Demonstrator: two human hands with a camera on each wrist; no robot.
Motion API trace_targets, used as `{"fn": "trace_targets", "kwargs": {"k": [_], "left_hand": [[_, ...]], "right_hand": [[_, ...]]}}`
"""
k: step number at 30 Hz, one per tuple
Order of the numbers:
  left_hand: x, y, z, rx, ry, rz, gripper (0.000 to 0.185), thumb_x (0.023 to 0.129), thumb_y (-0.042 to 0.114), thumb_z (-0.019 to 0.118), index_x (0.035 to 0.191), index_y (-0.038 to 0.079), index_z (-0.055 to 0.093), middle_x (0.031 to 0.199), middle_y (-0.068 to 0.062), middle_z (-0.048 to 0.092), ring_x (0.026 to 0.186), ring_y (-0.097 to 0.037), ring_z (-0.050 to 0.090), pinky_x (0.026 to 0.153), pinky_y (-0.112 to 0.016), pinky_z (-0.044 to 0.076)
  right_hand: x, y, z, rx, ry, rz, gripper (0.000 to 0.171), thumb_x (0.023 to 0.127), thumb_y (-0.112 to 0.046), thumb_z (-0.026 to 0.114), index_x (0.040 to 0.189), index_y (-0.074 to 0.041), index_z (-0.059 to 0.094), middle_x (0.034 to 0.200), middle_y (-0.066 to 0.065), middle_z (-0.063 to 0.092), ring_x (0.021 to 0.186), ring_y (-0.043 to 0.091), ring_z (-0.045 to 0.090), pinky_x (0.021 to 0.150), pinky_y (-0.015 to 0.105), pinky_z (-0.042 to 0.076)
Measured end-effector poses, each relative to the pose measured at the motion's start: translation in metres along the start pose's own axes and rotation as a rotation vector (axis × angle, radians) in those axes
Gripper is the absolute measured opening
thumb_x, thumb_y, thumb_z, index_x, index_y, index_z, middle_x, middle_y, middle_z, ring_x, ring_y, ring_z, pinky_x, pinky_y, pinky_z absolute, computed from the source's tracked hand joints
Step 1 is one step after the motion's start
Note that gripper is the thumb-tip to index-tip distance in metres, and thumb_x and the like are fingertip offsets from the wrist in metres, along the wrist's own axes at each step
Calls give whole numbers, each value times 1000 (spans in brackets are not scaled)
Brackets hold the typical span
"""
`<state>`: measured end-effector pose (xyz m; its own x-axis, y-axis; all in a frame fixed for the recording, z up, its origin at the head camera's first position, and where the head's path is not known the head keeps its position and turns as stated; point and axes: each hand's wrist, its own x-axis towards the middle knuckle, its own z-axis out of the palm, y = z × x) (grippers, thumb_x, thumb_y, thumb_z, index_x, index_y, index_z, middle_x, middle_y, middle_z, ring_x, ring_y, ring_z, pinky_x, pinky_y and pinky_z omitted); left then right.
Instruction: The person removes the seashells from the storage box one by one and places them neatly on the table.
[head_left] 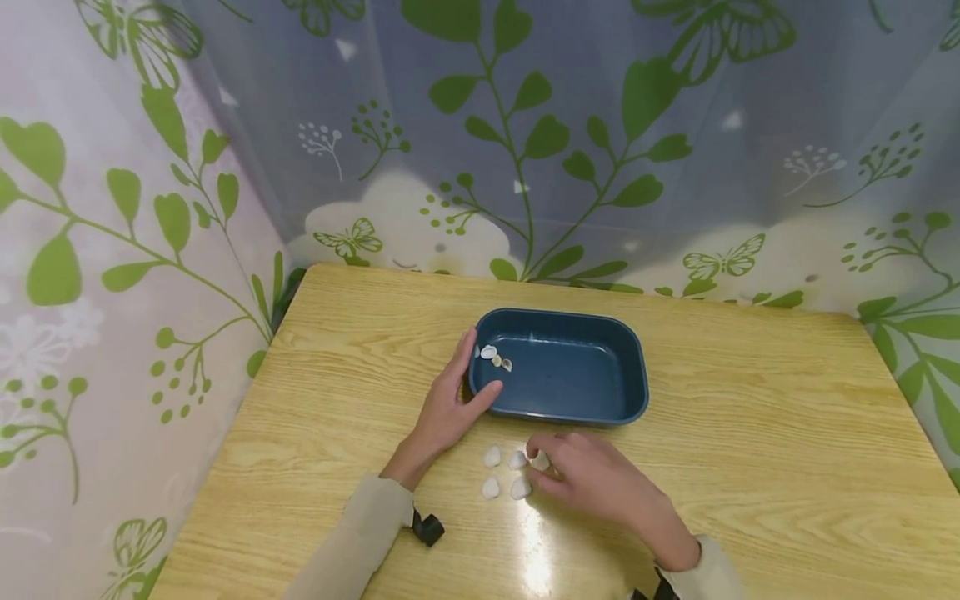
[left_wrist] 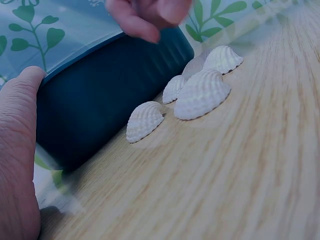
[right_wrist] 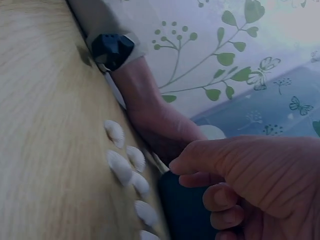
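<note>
My left hand (head_left: 442, 408) rests on the near left corner of a blue plastic basin (head_left: 562, 415). Its thumb (left_wrist: 25, 95) reaches over the near rim, and the fingers lie straight along the left outer side. Just in front of the basin, my right hand (head_left: 592, 479) hovers over a group of white ribbed seashells (head_left: 521, 487), partly covering one shell (head_left: 540, 460). Its fingers (right_wrist: 220, 197) are loosely curled, with nothing visible between them and the thumb. More shells (right_wrist: 120, 167) lie below and beside it in the right wrist view.
Inside the basin, at its left end, sit a white shell (head_left: 489, 352) and smaller brownish shells (head_left: 507, 365). The wooden table (head_left: 765, 433) is bordered by a leaf-patterned curtain (head_left: 570, 167) behind and at the sides. Dark wrist devices (head_left: 428, 529) sit at both sleeves.
</note>
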<state>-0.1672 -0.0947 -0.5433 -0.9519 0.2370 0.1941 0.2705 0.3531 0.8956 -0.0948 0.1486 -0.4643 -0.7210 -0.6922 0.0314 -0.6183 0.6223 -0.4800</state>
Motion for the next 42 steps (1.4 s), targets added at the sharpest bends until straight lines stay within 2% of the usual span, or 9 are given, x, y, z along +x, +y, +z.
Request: {"fn": "trace_targets", "kwargs": {"k": [5, 7, 11, 14, 18, 24, 32, 42], "left_hand": [[0, -1, 0, 3, 3, -2, 87, 101, 53, 64, 168, 36, 12, 175, 6, 15, 159, -8, 12, 128, -44, 20], [0, -1, 0, 3, 6, 0, 87, 101, 53, 64, 168, 36, 12, 175, 4, 15, 159, -9, 12, 128, -43, 21], [0, 0, 0, -3, 5, -3, 87, 101, 53, 64, 168, 36, 13, 175, 9, 14, 159, -8, 12, 129, -43, 20], [-1, 0, 0, -5, 3, -12, 87, 100, 53, 65, 168, 37, 13, 174, 14, 13, 159, -7, 12, 129, -41, 20], [0, 0, 0, -7, 0, -12, 87, 101, 52, 65, 168, 36, 13, 175, 9, 15, 159, -9, 12, 129, -42, 20], [1, -1, 0, -7, -8, -12, 87, 101, 52, 65, 169, 33, 14, 175, 7, 15, 159, -9, 12, 129, -43, 19], [2, -2, 0, -11, -4, -13, 87, 101, 52, 64, 169, 31, 14, 174, 8, 15, 159, -10, 13, 129, -42, 20], [2, -2, 0, 3, -6, -9, 87, 101, 54, 64, 169, 33, 13, 174, 9, 15, 159, -8, 12, 129, -42, 20]], "right_hand": [[0, 6, -12, -15, 84, -16, 9, 97, -13, 73, 105, -11, 70, 68, -14, 56, 57, -5, 46, 54, 18, 42], [1, 8, -14, -30, 123, -19, 8, 97, -12, 73, 104, -11, 70, 66, -15, 52, 55, -5, 43, 53, 18, 39], [5, 14, -19, -69, 208, -21, 8, 97, -11, 73, 104, -11, 70, 62, -17, 43, 54, -3, 36, 50, 19, 34], [11, 21, -21, -84, 247, -7, 10, 97, -12, 73, 106, -10, 69, 62, -17, 41, 54, -2, 35, 48, 19, 32], [22, 33, -22, -76, 271, 25, 13, 97, -12, 71, 109, -9, 69, 62, -15, 41, 53, 0, 35, 46, 19, 30], [42, 48, -22, -46, 263, 82, 19, 98, -11, 71, 115, -6, 67, 62, -12, 43, 50, 2, 36, 46, 21, 30], [64, 67, -23, -40, 219, 86, 24, 97, -14, 73, 118, -5, 67, 62, -11, 47, 50, 3, 41, 47, 23, 36], [92, 68, -29, -35, 151, 85, 28, 99, -16, 71, 124, -3, 67, 62, -8, 50, 49, 7, 43, 46, 24, 36]]}}
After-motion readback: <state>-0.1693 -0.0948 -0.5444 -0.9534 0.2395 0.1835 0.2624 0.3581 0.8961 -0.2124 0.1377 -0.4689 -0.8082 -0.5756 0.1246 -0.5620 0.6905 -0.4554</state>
